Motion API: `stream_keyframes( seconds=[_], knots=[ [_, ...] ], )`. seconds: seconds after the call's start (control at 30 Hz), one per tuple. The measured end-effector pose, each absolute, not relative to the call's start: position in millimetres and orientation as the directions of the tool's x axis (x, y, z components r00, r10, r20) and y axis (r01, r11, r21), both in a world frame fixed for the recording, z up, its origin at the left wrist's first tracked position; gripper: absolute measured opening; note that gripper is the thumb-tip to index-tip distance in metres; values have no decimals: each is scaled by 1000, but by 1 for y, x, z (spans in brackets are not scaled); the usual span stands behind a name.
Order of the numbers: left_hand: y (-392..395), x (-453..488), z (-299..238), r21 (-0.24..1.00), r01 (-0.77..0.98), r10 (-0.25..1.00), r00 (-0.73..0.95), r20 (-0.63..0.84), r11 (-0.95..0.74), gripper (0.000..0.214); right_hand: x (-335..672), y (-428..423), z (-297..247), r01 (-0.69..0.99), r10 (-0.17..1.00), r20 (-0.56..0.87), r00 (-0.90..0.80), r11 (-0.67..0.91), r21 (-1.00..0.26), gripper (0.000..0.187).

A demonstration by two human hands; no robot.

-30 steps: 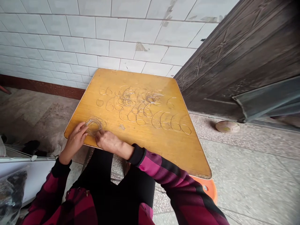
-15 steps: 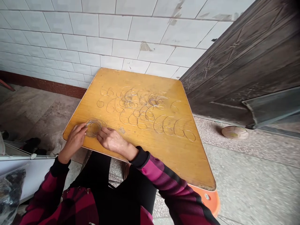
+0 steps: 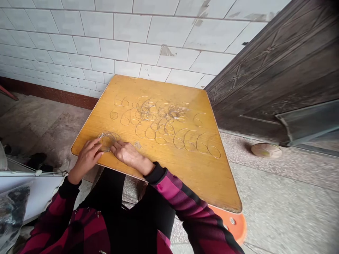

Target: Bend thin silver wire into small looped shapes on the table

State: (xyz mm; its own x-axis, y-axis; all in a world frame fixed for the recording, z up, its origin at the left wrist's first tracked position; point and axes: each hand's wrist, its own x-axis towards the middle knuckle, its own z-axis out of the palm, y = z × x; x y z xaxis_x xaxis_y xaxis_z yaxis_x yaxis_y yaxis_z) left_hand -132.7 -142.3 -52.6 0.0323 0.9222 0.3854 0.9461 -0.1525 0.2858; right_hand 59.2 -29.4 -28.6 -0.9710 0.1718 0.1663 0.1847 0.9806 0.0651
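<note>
The wire coil (image 3: 107,134) lies flat at the table's (image 3: 190,180) near left corner, its ring facing up, close to the edge. The left hand (image 3: 89,155) sits at its left rim, thumb parted from loose fingers. The right hand (image 3: 126,154) curls at the right rim; whether it grips, I can't tell. Loose wires (image 3: 162,123) spread farther right; plain wood runs along the near right.

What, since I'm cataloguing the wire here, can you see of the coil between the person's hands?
The wire coil looks like thin, silvery-grey metal: many loose, overlapping loops around an open middle. It sits low on the wooden-looking table, by its near left corner. The left hand is at its left edge, the right hand at its right; their fingers hide parts of it.
</note>
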Motion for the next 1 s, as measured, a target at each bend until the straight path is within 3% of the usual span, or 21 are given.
stream_keyframes(
  seconds=[0.33,0.47,0.63,0.8,1.0],
  knots=[
    [-137,-135,-49,197,962,915,99,392,-188,21,76,-11,-33,201,227,328,-917,973,-110,16],
    [-132,-133,-49,204,953,904,125,410,-224,21,78,-7,-38,106,278,418,-865,915,-388,17],
    [-129,-133,-45,209,945,907,153,392,-250,23,84,-3,-28,-60,428,470,-772,687,-724,14],
    [-127,-137,-34,129,952,927,232,295,-279,20,94,7,-19,-66,614,433,-660,526,-848,8],
    [-126,-143,-32,4,946,921,315,228,-325,24,112,23,-16,-3,780,238,-579,290,-957,10]
  ],
)
